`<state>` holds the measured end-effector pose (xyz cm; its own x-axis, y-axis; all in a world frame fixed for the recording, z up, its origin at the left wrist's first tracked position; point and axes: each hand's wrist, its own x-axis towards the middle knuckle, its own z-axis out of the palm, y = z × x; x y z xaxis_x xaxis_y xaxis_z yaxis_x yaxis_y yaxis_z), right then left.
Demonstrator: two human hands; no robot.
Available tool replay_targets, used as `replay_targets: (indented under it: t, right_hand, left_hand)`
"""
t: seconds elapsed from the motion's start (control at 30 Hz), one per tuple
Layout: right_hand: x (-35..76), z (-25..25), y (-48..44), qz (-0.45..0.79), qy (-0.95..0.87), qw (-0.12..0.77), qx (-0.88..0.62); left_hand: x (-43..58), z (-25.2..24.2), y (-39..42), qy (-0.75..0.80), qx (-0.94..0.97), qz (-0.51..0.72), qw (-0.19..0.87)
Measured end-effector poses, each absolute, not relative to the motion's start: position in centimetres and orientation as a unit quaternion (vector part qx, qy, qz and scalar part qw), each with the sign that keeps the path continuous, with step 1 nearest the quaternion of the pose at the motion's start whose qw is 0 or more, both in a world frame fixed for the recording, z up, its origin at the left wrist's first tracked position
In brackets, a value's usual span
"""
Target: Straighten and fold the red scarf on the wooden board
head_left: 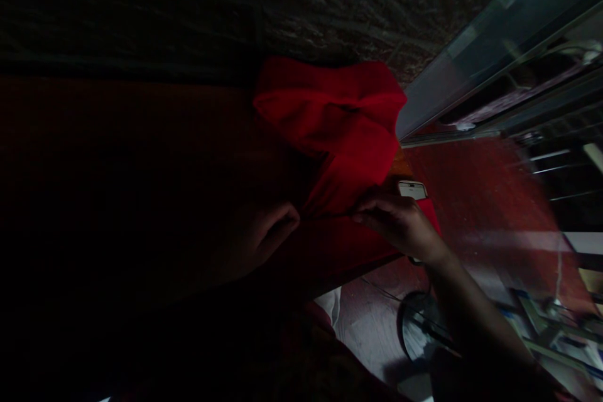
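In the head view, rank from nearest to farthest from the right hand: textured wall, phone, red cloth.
1. Red cloth: touching the right hand, extending up and left.
2. Phone: just above the hand in view, partly hidden.
3. Textured wall: along the top, beyond the cloth.

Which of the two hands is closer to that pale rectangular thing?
The right hand: in this view it appears right against the pale rectangular thing, while the left hand is well apart, in deeper shadow.
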<state>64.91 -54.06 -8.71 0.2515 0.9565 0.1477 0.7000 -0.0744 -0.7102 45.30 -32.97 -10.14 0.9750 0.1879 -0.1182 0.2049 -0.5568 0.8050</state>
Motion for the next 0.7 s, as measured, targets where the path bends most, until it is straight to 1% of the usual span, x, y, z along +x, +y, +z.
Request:
replay_targets:
  t: [0.33,0.53,0.7]
  right_hand:
    - [64.5,-9.0,-54.1,0.161,-0.573,0.337,-0.729]
    - [63.5,-8.1,-53.7,0.160,-0.618,0.304,-0.708]
    - [62.8,-8.3,-53.1,0.150,-0.627,0.313,-0.698]
  left_hand:
    - [45.1,-9.9,-32.7,0.098,0.888,-0.023,0.448]
    - [45.0,-10.3,-32.5,0.081,0.896,-0.032,0.435]
    - [44.6,-10.2,-32.4,0.077,0.896,-0.025,0.436]
